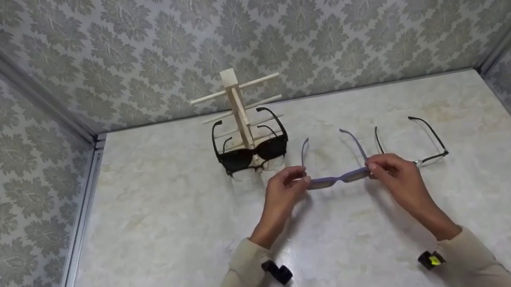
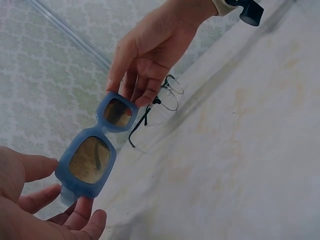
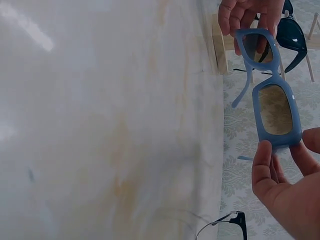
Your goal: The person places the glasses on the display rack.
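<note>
Blue-framed sunglasses (image 1: pixel 338 179) with brownish lenses are held above the table between both hands, temples unfolded and pointing to the back. My left hand (image 1: pixel 282 196) pinches the frame's left corner, and my right hand (image 1: pixel 399 181) pinches its right corner. In the left wrist view the lenses of the blue sunglasses (image 2: pixel 86 160) face the camera, a hand at each end. A pair of dark-rimmed eyeglasses (image 1: pixel 439 155) lies just right of my right hand, which partly hides it. The right wrist view shows the blue sunglasses (image 3: pixel 276 107) gripped at both ends too.
A wooden display stand (image 1: pixel 230 85) with crossbars stands at the back, left of my hands. Black sunglasses (image 1: pixel 253 153) hang on it, with clear-lensed eyeglasses (image 1: pixel 242 174) below. The pale marbled table (image 1: pixel 147 246) meets patterned walls (image 1: pixel 244 19) at the back and sides.
</note>
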{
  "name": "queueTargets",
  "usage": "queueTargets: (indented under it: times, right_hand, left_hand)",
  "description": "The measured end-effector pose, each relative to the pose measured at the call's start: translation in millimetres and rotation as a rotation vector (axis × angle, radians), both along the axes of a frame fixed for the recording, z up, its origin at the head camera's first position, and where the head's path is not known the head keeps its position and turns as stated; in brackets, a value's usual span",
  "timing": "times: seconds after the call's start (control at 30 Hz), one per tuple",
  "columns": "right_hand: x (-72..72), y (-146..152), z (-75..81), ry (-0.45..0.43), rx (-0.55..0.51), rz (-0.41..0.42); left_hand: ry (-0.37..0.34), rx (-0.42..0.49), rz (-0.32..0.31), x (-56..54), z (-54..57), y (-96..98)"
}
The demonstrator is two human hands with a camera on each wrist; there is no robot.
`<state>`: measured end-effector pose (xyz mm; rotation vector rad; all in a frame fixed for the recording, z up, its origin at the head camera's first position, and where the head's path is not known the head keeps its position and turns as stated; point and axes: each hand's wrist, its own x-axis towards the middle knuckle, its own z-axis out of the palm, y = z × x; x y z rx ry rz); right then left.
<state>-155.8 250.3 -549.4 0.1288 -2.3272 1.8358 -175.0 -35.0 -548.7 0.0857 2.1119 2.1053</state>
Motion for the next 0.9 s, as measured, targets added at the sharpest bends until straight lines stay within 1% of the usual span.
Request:
queueTargets:
  times: [0.13,0.33,0.63,0.9]
  right_hand:
    - [2.6,0.7,3.5,-0.021,0.002,0.006]
    - [7.6,1.8,7.8,-0.029,-0.013,0.024]
    - [14.4,3.0,15.3,-0.038,0.029,0.039]
    - [17.8,1.1,21.2,-0.016,0.027,0.040]
  left_hand:
    - [0.002,-0.030,-0.014,2.0,3.5,-1.3]
    - [0.010,-0.024,-0.031,5.8,8.0,-3.6]
    - [0.074,-0.076,-0.033,12.5,18.1,-7.3]
    - [0.123,-0.107,-0.039,15.7,28.4,-10.3]
